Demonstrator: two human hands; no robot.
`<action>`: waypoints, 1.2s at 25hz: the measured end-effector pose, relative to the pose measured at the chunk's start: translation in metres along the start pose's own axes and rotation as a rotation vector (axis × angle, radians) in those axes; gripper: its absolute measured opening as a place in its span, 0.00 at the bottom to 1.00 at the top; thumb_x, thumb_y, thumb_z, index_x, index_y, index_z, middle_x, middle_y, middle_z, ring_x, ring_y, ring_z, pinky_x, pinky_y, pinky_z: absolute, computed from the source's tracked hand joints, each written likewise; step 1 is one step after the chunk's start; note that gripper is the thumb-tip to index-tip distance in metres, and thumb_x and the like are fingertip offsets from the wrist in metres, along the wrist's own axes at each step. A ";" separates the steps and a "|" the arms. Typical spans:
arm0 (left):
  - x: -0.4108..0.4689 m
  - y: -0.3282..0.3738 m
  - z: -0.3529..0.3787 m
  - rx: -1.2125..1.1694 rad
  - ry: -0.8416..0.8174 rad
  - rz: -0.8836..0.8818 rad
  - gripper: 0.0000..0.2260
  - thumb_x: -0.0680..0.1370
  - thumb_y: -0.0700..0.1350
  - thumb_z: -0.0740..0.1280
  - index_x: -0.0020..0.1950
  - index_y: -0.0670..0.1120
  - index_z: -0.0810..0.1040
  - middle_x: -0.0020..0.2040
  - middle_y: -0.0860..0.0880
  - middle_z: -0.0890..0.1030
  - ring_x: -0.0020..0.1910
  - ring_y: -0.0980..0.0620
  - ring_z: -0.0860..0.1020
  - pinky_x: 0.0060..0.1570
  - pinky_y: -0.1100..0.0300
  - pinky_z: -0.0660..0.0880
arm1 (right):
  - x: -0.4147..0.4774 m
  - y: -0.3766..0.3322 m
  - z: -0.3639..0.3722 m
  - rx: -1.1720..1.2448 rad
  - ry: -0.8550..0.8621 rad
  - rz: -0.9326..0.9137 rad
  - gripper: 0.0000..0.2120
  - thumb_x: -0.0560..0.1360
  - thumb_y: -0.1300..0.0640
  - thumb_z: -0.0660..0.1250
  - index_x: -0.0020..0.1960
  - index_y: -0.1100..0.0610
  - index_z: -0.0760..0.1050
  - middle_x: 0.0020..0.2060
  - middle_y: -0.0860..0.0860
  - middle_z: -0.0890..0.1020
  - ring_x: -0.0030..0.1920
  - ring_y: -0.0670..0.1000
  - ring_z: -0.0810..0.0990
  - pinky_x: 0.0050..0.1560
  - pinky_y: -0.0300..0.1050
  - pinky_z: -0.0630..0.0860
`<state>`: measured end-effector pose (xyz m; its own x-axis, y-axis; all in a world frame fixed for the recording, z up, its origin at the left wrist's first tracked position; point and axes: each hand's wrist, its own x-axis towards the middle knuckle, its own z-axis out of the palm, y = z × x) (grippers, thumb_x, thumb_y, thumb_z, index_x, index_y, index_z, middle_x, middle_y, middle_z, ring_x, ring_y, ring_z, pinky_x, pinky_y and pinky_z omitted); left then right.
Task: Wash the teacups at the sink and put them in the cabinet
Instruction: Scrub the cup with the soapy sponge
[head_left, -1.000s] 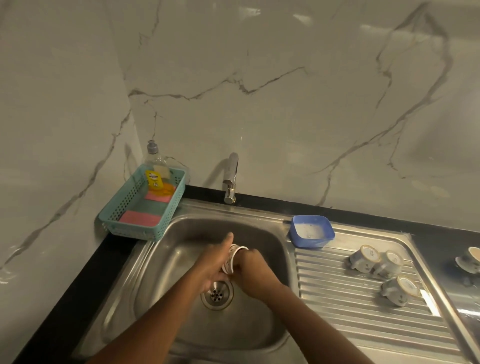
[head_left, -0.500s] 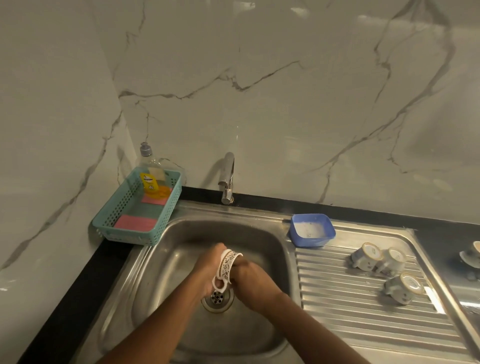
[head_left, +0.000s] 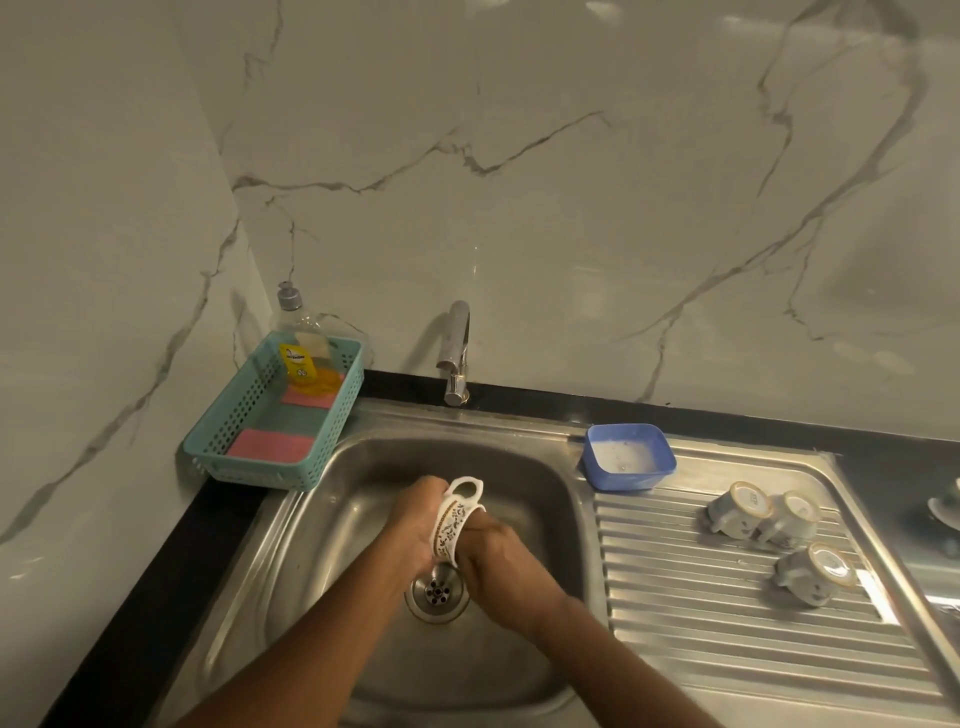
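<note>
Head cam, biggest first: steel sink (head_left: 322, 545) fills the middle, ribbed drainboard (head_left: 727, 649) on its right with 3 cups (head_left: 740, 512) lying tipped over on it. The teacup (head_left: 454, 522) is held over the drain (head_left: 436, 592), handle sticking up, between both hands. Left hand (head_left: 415, 525) is wrapped round its body. Right hand (head_left: 493, 556) is curled tight against the other side, fingertips hidden, so can't tell if they're inside it. My guess: thin china, light but stiff, chips easily against steel, slick when wet or soapy. I'd keep a full wrap round the body and not trust that skinny handle alone, especially on the carry to the cabinet.
</note>
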<state>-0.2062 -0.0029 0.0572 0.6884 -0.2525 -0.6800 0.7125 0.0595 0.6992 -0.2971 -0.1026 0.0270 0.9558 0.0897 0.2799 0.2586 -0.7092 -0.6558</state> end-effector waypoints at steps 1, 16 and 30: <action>-0.002 -0.003 -0.003 0.032 -0.016 -0.027 0.10 0.73 0.40 0.64 0.32 0.41 0.76 0.27 0.45 0.75 0.22 0.48 0.74 0.25 0.61 0.70 | -0.001 0.009 -0.002 -0.132 -0.094 -0.054 0.11 0.78 0.64 0.62 0.53 0.58 0.82 0.54 0.52 0.82 0.51 0.50 0.81 0.50 0.42 0.78; -0.005 -0.004 -0.006 0.125 -0.076 -0.064 0.13 0.74 0.47 0.65 0.29 0.46 0.73 0.25 0.49 0.71 0.23 0.51 0.71 0.27 0.61 0.67 | 0.003 0.010 -0.012 -0.059 -0.069 -0.020 0.12 0.79 0.61 0.60 0.53 0.58 0.83 0.53 0.54 0.84 0.53 0.51 0.83 0.56 0.47 0.80; -0.004 -0.002 -0.005 0.082 -0.090 -0.084 0.13 0.77 0.43 0.60 0.33 0.43 0.73 0.26 0.47 0.73 0.21 0.50 0.72 0.24 0.62 0.69 | -0.003 0.008 -0.016 0.001 -0.071 -0.041 0.09 0.76 0.64 0.60 0.45 0.60 0.79 0.45 0.54 0.82 0.44 0.50 0.80 0.47 0.44 0.78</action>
<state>-0.2100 0.0033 0.0571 0.6091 -0.3390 -0.7170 0.7510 -0.0440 0.6588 -0.3000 -0.1196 0.0323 0.9520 0.1675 0.2562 0.2975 -0.7032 -0.6458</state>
